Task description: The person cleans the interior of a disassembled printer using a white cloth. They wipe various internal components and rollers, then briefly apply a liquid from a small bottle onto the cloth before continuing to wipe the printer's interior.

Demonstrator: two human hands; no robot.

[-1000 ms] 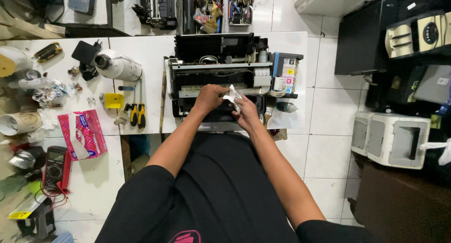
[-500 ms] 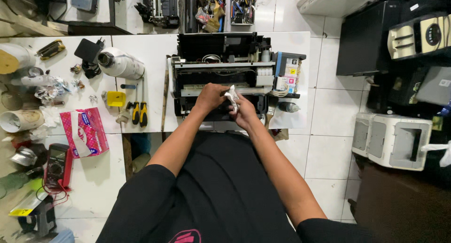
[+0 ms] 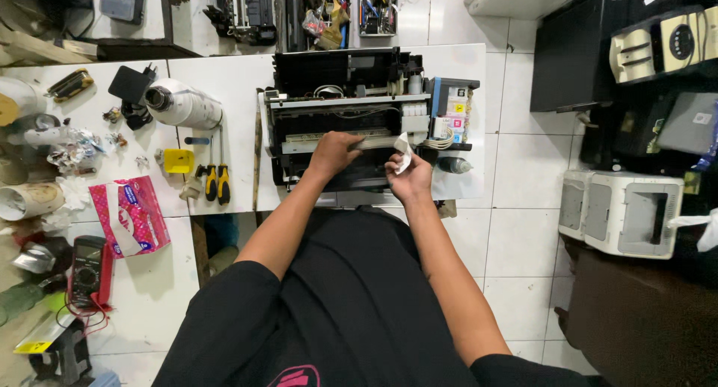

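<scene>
Lying open-topped, the black printer (image 3: pixel 351 110) shows white rails

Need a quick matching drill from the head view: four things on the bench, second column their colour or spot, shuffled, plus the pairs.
Things:
1. tissue pack
2. multimeter
3. screwdrivers
4. white scrap

Places or colours:
A. pinched in the right hand
B. red casing, at the left edge
C. pink, below the paper roll
D. yellow and black handles, left of the opened printer

Pairs: 1-C, 2-B, 3-D, 4-A
</scene>
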